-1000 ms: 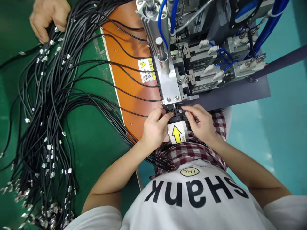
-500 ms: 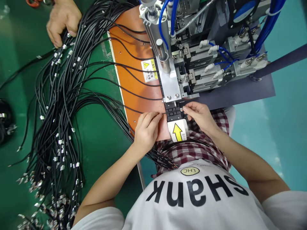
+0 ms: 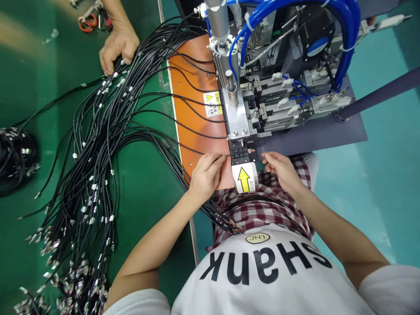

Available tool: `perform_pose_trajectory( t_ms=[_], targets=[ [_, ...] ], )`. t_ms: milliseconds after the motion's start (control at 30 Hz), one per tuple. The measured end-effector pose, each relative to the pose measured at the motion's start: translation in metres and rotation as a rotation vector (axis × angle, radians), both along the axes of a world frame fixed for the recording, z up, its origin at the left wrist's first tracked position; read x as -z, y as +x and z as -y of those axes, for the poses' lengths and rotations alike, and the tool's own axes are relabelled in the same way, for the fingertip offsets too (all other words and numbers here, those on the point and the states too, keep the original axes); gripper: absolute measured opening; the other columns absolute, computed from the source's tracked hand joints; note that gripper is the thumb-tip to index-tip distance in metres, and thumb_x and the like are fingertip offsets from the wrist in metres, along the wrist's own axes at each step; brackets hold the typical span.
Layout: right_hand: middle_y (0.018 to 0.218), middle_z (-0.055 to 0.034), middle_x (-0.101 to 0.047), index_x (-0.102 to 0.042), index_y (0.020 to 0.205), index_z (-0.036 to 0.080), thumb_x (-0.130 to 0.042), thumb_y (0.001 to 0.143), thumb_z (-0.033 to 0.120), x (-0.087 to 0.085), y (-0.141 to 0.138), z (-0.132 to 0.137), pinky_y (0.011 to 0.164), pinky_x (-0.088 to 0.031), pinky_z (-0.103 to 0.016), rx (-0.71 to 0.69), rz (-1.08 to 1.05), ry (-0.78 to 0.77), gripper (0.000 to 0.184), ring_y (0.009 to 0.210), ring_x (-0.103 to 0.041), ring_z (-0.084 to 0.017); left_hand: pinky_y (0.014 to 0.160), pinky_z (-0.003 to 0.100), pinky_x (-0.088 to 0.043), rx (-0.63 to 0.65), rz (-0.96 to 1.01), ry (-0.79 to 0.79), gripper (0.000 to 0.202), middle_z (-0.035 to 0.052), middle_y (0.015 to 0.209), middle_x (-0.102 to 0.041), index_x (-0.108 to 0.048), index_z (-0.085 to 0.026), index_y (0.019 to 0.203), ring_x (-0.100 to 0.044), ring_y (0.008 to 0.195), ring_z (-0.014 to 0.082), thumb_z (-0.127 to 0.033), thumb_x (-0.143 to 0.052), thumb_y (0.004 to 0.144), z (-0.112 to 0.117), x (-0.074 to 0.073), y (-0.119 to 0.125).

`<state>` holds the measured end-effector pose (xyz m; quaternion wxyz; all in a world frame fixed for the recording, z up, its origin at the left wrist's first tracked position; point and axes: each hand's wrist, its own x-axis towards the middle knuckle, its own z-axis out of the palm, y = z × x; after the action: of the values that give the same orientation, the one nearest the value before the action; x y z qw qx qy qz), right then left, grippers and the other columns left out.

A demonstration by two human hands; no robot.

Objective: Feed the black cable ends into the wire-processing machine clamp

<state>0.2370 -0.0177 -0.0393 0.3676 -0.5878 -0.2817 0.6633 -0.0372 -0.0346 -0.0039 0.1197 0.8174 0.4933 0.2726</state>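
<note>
Partly the left hand (image 3: pixel 205 175) hides the black cable (image 3: pixel 229 155) it pinches

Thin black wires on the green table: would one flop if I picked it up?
Probably floppy: the thin black wires lie in loose curves across the green table. Likely light, since the person's left hand holds one with just fingertips. They'd probably tangle, heaped together with small silver metal ends.

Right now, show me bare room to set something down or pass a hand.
Free: green mat between the coiled bundle and the co-worker's hand; grey base plate beyond the right hand. Crowded: cables spread left of the left hand.
</note>
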Motion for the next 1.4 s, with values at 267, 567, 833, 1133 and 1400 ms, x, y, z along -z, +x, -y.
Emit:
perform_pose_trajectory(
  t_ms=[267,567,833,1133,1400],
  targets=[
    [0.082,0.0002,-0.062,-0.073,0.091,0.021,-0.079,0.079,0.048,-0.016,0.021,0.018,0.053,-0.04,-0.023,0.037,0.062,0.083,0.031,0.059,-0.049,-0.008,0.099,0.042,-0.051,0.078,-0.053,-0.139,0.031,0.0136,0.126,-0.064,-0.063,-0.018,0.125,-0.058,0.117,0.0233,-0.021,-0.042,0.103,0.001,-0.047,-0.011],
    [0.082,-0.0027,-0.063,-0.073,0.092,0.025,-0.073,0.085,0.048,-0.044,0.023,0.03,0.056,-0.044,-0.028,-0.046,0.162,0.142,0.023,0.061,-0.052,-0.013,0.08,0.034,-0.049,0.526,-0.403,-0.246,0.023,0.0097,0.098,-0.069,-0.069,-0.016,0.102,-0.062,0.093,0.0207,-0.016,-0.047,0.1,0.042,-0.083,-0.029],
    [0.098,-0.005,-0.075,-0.071,0.115,0.028,-0.072,0.086,0.031,-0.083,-0.016,0.045,0.074,-0.057,-0.036,-0.421,0.353,0.631,0.029,0.078,-0.069,-0.02,0.067,0.034,-0.044,0.166,-0.313,-0.025,0.022,0.0083,0.091,-0.069,-0.063,-0.014,0.113,-0.063,0.079,0.019,-0.018,-0.045,0.101,0.027,-0.075,-0.011],
    [0.087,-0.0036,-0.076,-0.075,0.096,0.024,-0.068,0.091,0.032,-0.078,-0.025,0.041,0.065,-0.056,-0.034,-0.312,0.37,0.619,0.012,0.067,-0.068,-0.018,0.085,0.035,-0.053,0.213,0.101,-0.308,0.026,0.0121,0.117,-0.068,-0.05,-0.017,0.126,-0.066,0.103,0.021,-0.022,-0.05,0.1,0.022,-0.072,0.047],
    [0.087,-0.0043,-0.076,-0.075,0.1,0.021,-0.074,0.087,0.036,-0.072,-0.02,0.032,0.066,-0.054,-0.031,-0.3,0.246,0.424,0.02,0.073,-0.07,-0.018,0.07,0.025,-0.058,0.013,0.396,-0.573,0.012,0.0042,0.095,-0.073,-0.064,-0.018,0.107,-0.071,0.075,0.0134,-0.024,-0.057,0.099,0.022,-0.055,0.027]
  ],
)
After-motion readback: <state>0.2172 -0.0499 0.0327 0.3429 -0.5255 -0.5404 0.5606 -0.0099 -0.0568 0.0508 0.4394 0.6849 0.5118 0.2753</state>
